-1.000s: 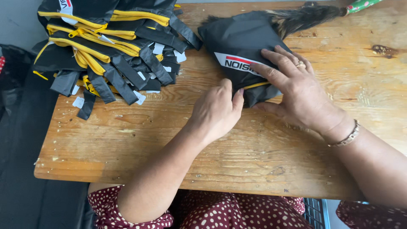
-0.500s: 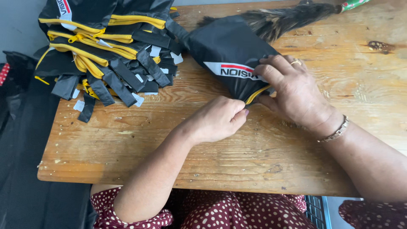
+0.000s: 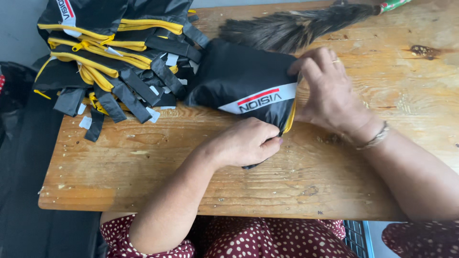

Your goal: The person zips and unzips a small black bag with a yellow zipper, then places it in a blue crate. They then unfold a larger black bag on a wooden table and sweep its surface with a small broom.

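A black fabric pouch (image 3: 239, 79) with a white, red-striped label band and a yellow zip edge lies on the wooden table (image 3: 143, 167). My left hand (image 3: 248, 142) pinches its lower corner by the yellow zip. My right hand (image 3: 330, 93) grips the pouch's right edge, fingers curled over the fabric. Part of the pouch is hidden beneath both hands.
A pile of similar black pouches with yellow zips and black straps (image 3: 114, 57) is stacked at the table's back left. A dark feather duster (image 3: 296, 26) lies along the back edge. Black cloth (image 3: 19, 167) hangs beside the table's left side.
The pouch has been turned so its label band faces up and more of it shows. My left hand slid to the lower corner, and my right hand shifted to the right edge.
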